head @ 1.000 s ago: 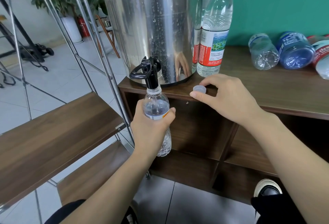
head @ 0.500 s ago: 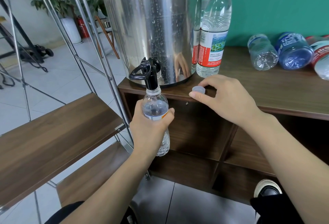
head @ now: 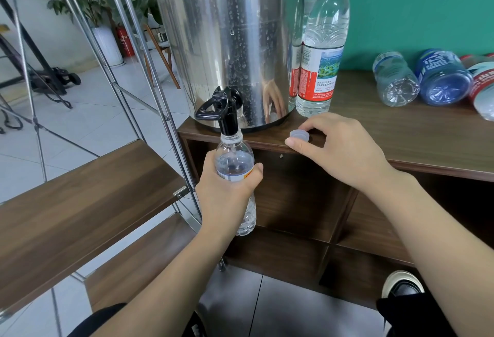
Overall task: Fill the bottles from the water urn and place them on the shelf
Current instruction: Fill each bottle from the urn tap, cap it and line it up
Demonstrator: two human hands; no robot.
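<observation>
My left hand [head: 227,192] grips a small clear bottle [head: 235,160] upright, its open mouth right under the black tap [head: 223,110] of the steel water urn [head: 227,37]. Water stands high in the bottle's shoulder. My right hand [head: 339,149] rests on the brown cabinet top [head: 401,133], thumb and fingers around a pale blue cap [head: 299,135] lying near the front edge. A tall filled bottle with a red cap [head: 322,50] stands beside the urn.
Several empty bottles [head: 395,80] lie on their sides at the back right of the cabinet top against the green wall. A metal-framed shelf rack with wooden boards [head: 88,195] stands to the left. Open cabinet compartments sit below. My shoe [head: 401,287] shows at the bottom right.
Almost nothing has moved. The bottle stays under the tap and my right hand stays at the cap.
</observation>
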